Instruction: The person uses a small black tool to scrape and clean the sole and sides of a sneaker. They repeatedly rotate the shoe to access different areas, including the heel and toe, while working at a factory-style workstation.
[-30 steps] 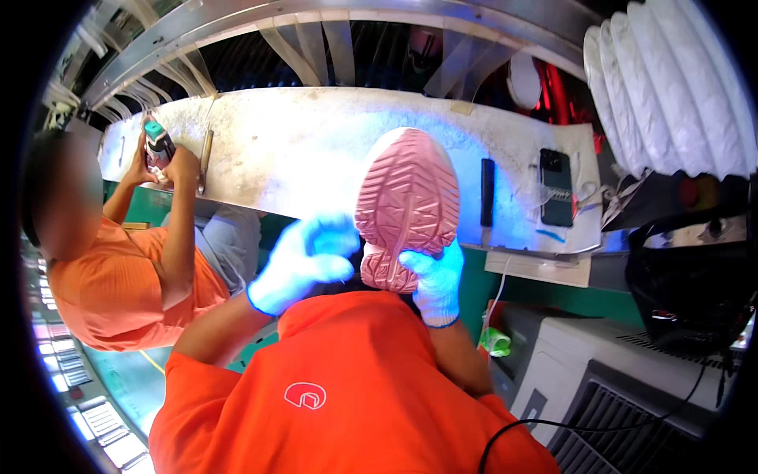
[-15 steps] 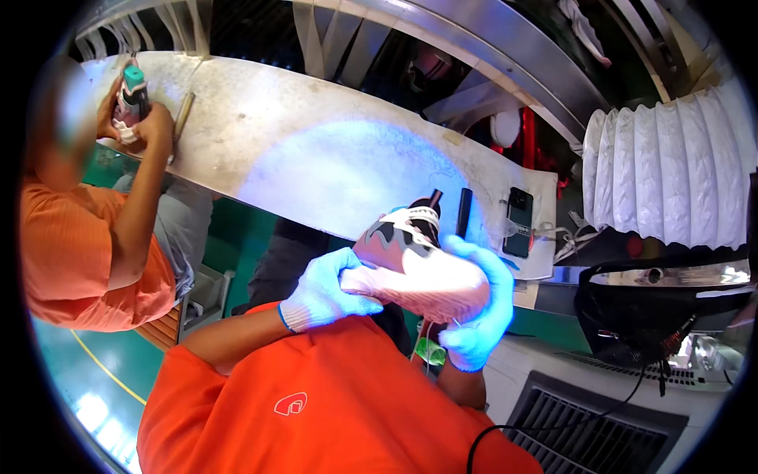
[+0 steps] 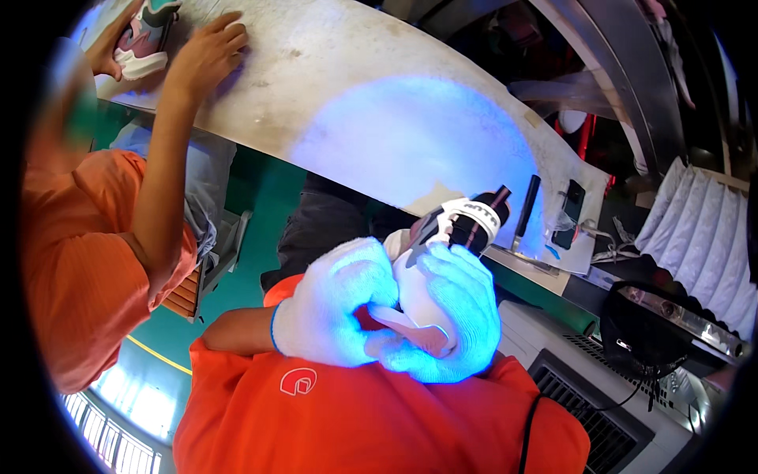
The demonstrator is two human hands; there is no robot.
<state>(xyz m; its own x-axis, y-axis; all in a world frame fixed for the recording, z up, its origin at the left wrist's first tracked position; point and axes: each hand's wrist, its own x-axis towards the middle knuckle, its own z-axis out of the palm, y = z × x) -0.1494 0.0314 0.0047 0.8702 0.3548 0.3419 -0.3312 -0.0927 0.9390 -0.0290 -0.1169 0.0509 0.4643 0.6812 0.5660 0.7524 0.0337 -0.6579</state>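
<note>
A sneaker [image 3: 418, 294] with a white front and a dark, white-banded collar is held between my two gloved hands, close to my orange shirt. My left hand [image 3: 335, 304], in a white knit glove, has its fingers closed near the toe, at a thin pinkish flap-like piece [image 3: 430, 338] that looks like part of the sole. Wrapped around the shoe's right side and under its toe is my right hand [image 3: 466, 312], gloved likewise. The gloves hide much of the sole. A dark rod [image 3: 502, 194] shows at the shoe's opening.
A pale worktable [image 3: 268, 87] runs beyond me, lit by a blue-violet spot. Near its right end are a black-handled tool [image 3: 527, 207] and a phone [image 3: 570, 207]. At left, a co-worker's hand [image 3: 209, 59] rests by another sneaker [image 3: 146, 39]. A white ribbed duct [image 3: 695, 229] stands right.
The sneaker has turned from lying sideways to toe toward me. My left hand has moved from the shoe's left end to the toe. The co-worker's one hand has left their shoe. The view has shifted.
</note>
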